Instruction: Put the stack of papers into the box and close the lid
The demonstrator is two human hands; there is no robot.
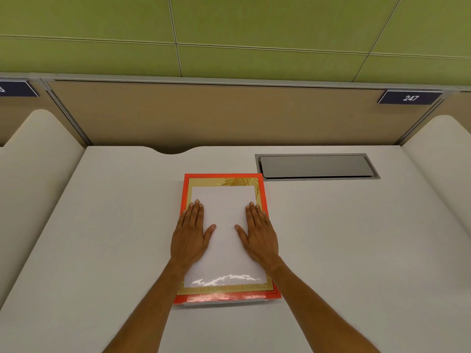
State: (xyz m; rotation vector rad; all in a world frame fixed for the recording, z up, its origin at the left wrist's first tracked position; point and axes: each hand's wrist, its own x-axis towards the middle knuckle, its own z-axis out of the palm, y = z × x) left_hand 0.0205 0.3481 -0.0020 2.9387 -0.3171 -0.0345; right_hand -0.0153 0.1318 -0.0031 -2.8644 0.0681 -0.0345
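**Two flat hands on a closed orange box at a desk**

At the far left, a dark blue sign (17, 88) is fixed to the tan partition (204, 113), cut off by the frame edge. One white desk (102, 225) fills the view from above.

The left hand (192, 233) lies palm down, fingers straight and close together, thumb spread, on the left side of the box lid. It grasps nothing.

One box (225, 299) sits in the middle of the desk, slightly left of centre. It is rectangular, with its long axis running away from the person toward the partition, short edges near and far. The lid (225, 212) is on. It has a glossy orange-red border, a gold band with a palm-leaf pattern inside that, and a plain white panel in the centre. No stack of papers is visible.

The right hand (258, 233) mirrors the left, flat and unclenched on the lid's right side, holding nothing.

Beyond the box to the right, one grey recessed cable hatch (316, 166) is set into the desk. On the partition at upper right, a second blue sign (409, 97) reads 247.
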